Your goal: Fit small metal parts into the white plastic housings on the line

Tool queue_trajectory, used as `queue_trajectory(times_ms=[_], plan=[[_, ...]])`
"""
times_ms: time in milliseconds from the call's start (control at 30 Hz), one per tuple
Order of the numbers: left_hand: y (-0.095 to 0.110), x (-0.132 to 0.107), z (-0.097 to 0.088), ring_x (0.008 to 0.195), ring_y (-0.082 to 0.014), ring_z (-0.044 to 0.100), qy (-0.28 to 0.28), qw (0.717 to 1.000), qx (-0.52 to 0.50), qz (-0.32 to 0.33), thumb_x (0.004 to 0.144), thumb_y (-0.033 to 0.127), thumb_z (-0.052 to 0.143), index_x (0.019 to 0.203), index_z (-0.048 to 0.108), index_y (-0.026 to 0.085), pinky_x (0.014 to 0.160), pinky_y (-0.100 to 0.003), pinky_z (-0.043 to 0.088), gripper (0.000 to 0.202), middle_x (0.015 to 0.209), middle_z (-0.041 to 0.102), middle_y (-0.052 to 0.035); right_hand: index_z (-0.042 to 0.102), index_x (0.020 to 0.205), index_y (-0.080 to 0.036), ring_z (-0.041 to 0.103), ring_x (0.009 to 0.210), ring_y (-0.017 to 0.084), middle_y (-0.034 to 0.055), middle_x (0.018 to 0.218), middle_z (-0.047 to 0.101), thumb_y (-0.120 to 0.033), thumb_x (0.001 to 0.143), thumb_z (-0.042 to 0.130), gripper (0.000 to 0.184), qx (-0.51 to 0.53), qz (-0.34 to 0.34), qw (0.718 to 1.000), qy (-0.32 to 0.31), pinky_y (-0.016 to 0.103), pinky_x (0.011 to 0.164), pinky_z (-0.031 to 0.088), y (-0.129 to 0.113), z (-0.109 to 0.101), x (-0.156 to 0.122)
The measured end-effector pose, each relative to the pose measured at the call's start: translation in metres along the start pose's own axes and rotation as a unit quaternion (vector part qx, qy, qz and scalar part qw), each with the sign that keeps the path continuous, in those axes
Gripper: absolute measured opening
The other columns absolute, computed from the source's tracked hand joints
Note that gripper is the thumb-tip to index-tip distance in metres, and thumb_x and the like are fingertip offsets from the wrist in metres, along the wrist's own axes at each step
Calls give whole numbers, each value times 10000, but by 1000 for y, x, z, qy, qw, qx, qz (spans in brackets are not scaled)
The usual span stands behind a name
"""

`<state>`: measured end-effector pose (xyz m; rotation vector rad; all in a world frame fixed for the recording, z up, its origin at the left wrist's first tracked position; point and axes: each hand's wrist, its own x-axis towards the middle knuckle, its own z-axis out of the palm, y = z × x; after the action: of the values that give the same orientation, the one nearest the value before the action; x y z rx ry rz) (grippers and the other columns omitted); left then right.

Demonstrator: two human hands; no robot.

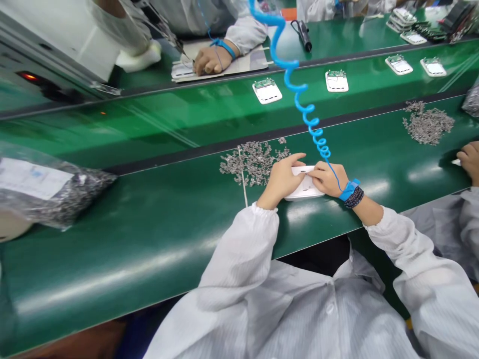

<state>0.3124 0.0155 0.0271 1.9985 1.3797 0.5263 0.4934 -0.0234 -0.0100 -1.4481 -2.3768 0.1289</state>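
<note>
- Conveyor belt (112, 264): glossy green
- Coiled cord (295, 82): bright blue
- Wrist strap (350, 190): matching blue
- Beaded bracelet (354, 197): dark navy and black
- Smock (284, 309): white, faint pinstripes
- Device casing (305, 188): plain white

White casing (305, 190) half hidden under the fingers (294, 160) (heap of metal bits (250, 162) too small to tell apart)

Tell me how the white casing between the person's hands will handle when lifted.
The white casing looks like a rigid plastic shell, so it is probably stiff and light for its size. Its smooth gloss suggests it could slip from the left hand and right hand. Its flat shape on the green belt makes rolling unlikely.
</note>
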Motion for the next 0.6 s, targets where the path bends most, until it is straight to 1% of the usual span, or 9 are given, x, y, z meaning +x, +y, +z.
queue_trajectory(times_ms=[67,133,200,267,333,433,500,567,600], plan=[[-2,-6,-8,1206,-252,643,-15,999,14,27,822,175,593,1362,611,195,1117,-417,462,540,1241,726,-62,799,991,-224,595,801,170,59,944,705,-214,919,536,273,19,-2,1000,24,284,652,375,1,2,-2],[-5,-14,-17,1327,-271,556,-39,995,48,79,835,229,617,1424,552,190,1173,-449,402,594,1403,631,-89,802,976,-226,598,793,169,57,927,700,-214,926,529,278,48,9,997,54,285,665,398,3,3,-1],[-9,-23,-25,1438,-320,427,-68,984,98,135,803,346,713,1490,474,212,1214,-513,328,739,1542,494,-110,803,971,-221,601,773,167,55,902,693,-215,931,523,283,83,43,992,90,287,682,425,8,4,2],[-11,-29,-27,1483,-376,337,-95,971,151,160,727,433,804,1527,415,235,1214,-577,289,911,1600,404,-135,799,961,-213,602,753,168,52,883,687,-212,923,526,275,106,98,982,125,292,693,445,17,5,9],[-10,-31,-23,1461,-402,354,-108,963,191,159,702,426,824,1535,395,227,1184,-594,317,958,1581,410,-166,792,930,-207,604,745,175,51,879,687,-206,904,538,255,110,160,969,153,304,696,457,31,6,17],[-5,-36,-22,1351,-382,475,-103,959,208,163,723,367,779,1502,440,207,1125,-554,398,865,1466,522,-174,784,900,-208,614,768,196,52,897,696,-209,855,575,213,98,231,954,163,326,709,477,51,7,28],[-4,-50,-35,1312,-369,515,-84,960,202,177,732,369,750,1466,481,226,1118,-543,415,795,1428,561,-154,785,933,-210,620,798,209,55,933,704,-225,823,609,208,90,250,953,144,340,728,492,59,7,31],[-14,-79,-63,1309,-364,534,-39,964,202,169,754,425,723,1441,499,272,1127,-546,419,738,1432,573,-122,786,971,-216,627,827,214,56,986,708,-262,812,642,220,87,251,957,119,343,734,499,62,6,32],[-25,-98,-81,1304,-371,543,-2,968,209,137,761,484,715,1437,496,293,1120,-555,435,736,1423,584,-108,787,980,-222,632,843,216,53,1010,708,-284,811,658,222,87,246,960,106,342,733,499,62,7,32]])
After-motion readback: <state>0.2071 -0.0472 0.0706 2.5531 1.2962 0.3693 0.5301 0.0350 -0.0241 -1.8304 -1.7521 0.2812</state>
